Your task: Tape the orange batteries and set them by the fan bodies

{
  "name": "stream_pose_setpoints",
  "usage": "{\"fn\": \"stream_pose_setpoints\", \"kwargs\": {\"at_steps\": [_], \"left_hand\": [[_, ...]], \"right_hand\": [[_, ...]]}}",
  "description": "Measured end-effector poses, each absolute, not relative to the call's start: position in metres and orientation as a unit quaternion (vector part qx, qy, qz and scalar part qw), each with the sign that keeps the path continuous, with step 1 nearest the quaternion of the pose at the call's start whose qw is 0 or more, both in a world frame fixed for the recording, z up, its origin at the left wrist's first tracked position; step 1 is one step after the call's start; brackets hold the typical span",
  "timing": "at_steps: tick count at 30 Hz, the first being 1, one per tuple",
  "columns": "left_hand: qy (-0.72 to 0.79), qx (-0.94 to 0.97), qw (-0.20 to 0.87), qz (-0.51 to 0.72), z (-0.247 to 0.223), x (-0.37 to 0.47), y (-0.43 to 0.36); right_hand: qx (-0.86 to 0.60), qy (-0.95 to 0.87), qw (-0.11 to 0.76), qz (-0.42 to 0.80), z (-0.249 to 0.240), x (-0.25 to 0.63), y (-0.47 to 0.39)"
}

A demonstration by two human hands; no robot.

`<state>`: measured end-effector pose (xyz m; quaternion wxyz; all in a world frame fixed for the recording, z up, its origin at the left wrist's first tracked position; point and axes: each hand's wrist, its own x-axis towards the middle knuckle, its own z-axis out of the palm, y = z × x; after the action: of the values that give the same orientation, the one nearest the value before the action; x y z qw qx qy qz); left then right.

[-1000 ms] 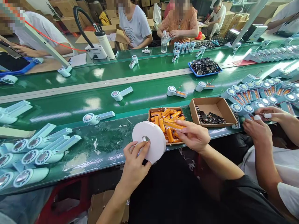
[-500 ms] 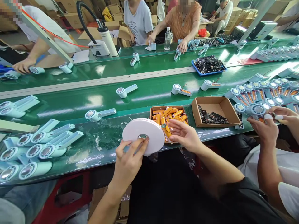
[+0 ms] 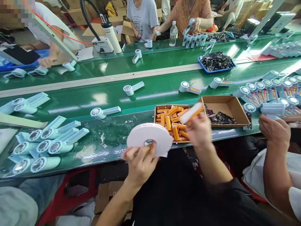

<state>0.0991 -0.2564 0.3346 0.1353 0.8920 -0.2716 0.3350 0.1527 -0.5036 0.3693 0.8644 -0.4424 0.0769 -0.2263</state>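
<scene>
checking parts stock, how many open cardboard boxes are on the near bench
2: the left box with orange cylinders, partly behind the white roll, and the right box with black boards. I see no sign of hidden ones.

Brown cardboard boxes (image 3: 128, 29) seem to fill the blurry back, past a long, shiny green table (image 3: 94, 72).

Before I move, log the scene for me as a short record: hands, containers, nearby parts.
left hand: holds white roll, fingertips at its centre hole
right hand: blurred, holds orange cylinder with white strip on it
near box: cardboard, orange cylinders
box to its right: cardboard, black boards
blue tray: black boards, beyond the boxes
bench, far left: light-blue housings, grouped
</scene>
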Motion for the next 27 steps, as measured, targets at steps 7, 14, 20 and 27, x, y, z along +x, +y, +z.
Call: {"fn": "stream_pose_setpoints", "kwargs": {"at_steps": [7, 14, 20, 27], "left_hand": [[-0.197, 0.972, 0.129, 0.014, 0.305, 0.178, -0.147], [-0.153, 0.981, 0.104, 0.064, 0.347, 0.359, -0.236], [-0.152, 0.988, 0.007, -0.025, 0.356, 0.462, -0.285], [-0.284, 0.956, -0.020, -0.077, 0.338, 0.457, -0.287]], "right_hand": [[-0.472, 0.066, 0.824, -0.305, 0.377, 0.152, -0.583], [-0.538, 0.015, 0.800, -0.264, 0.353, 0.157, -0.554], [-0.675, 0.081, 0.683, -0.266, 0.364, 0.152, -0.565], [-0.739, -0.041, 0.647, -0.182, 0.398, 0.203, -0.584]]}}
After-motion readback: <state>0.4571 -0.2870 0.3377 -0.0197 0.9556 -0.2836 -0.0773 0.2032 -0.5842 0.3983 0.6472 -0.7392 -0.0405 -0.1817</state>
